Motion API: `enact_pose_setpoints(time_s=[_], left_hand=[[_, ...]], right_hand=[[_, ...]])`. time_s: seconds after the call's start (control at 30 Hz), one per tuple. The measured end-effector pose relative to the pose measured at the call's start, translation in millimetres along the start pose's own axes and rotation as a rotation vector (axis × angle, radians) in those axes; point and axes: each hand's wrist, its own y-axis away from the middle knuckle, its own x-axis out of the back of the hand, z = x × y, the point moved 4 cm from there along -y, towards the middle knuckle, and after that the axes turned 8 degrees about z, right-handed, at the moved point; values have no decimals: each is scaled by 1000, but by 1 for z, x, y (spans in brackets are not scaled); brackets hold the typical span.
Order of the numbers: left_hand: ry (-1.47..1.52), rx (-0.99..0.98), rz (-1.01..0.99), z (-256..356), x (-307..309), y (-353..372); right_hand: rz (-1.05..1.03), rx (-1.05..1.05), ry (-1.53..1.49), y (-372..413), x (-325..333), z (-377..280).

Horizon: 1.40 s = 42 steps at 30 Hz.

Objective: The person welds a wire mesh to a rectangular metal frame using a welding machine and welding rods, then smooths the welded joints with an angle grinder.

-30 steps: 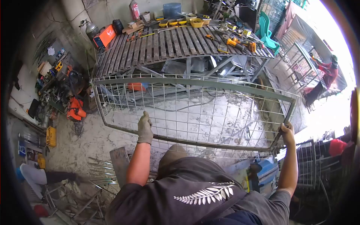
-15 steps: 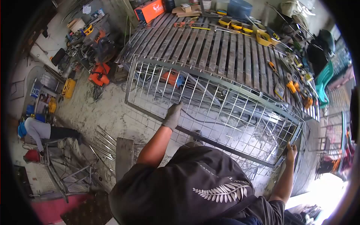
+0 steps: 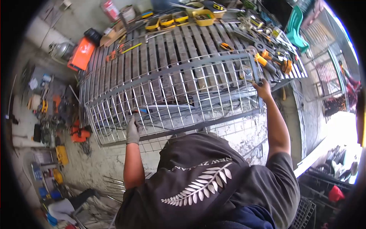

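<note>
I hold a large wire-mesh panel (image 3: 171, 95) with a grey steel frame, raised partly over the slatted metal workbench (image 3: 183, 42). My left hand (image 3: 132, 130), in a grey glove, grips the panel's near frame bar at its left part. My right hand (image 3: 263, 89), bare, grips the panel's right end bar near its far corner. The far edge of the panel lies over the bench top, while the near edge hangs out over the concrete floor. My dark shirt with a white fern print fills the bottom of the view.
Yellow trays (image 3: 167, 21), an orange welder (image 3: 81, 53), a grinder (image 3: 267, 63) and hand tools crowd the bench. More tools and an orange machine (image 3: 80, 133) lie on the floor at left. Loose steel rods (image 3: 114, 183) lie near my left elbow. A teal chair (image 3: 295, 28) stands at right.
The panel has swung up and onto the bench. My right hand rose from low at the right to the panel's far right corner. My left hand slid along the near bar.
</note>
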Motion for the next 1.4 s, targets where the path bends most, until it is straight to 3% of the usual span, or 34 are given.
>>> enact_pose_setpoints(time_s=[0.07,0.17,0.37,0.5,0.8,0.83,1.0,1.23,1.33,1.4], left_hand=[[-12,4,90,-4,-1,-22],[-82,6,202,4,-17,-43],[-97,14,-10,43,-37,-111],[-175,-22,84,76,-44,-164],[-257,109,44,111,-45,-263],[-266,111,32,109,-44,-277],[-302,167,114,116,-57,-310],[-306,139,74,133,-89,-340],[-322,173,47,139,-91,-339],[-330,213,79,141,-89,-343]], right_hand=[[-53,-16,-28,-35,-27,14],[-47,-5,94,-58,-40,-15],[-35,-13,114,-102,-96,-27],[-82,-134,131,-123,-132,-63],[-111,-80,200,-184,-234,-115],[-196,-132,236,-191,-241,-115],[-113,-138,200,-202,-257,-119],[35,0,257,-226,-285,-112],[-52,-103,257,-222,-282,-116],[-33,-27,258,-219,-282,-121]])
